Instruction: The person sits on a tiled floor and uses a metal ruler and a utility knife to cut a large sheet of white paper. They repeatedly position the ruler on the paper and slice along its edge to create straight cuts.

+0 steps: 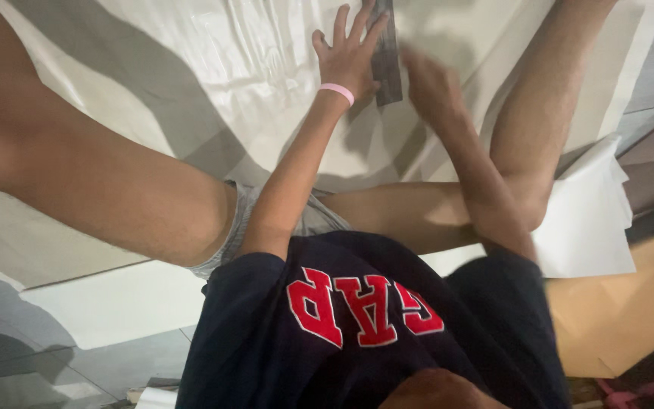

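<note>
I sit on the floor over a large sheet of white paper. My left hand, with a pink band on the wrist, lies flat with fingers spread, pressing a dark grey ruler-like strip onto the paper. My right hand is blurred, just right of the strip and close to it; what it holds, if anything, cannot be made out. My bare legs spread to either side, and a dark blue shirt with red letters fills the bottom of the view.
More white sheets lie at the right, over a brown paper sheet. Grey floor tiles show at the lower left. A small pink object sits at the bottom right.
</note>
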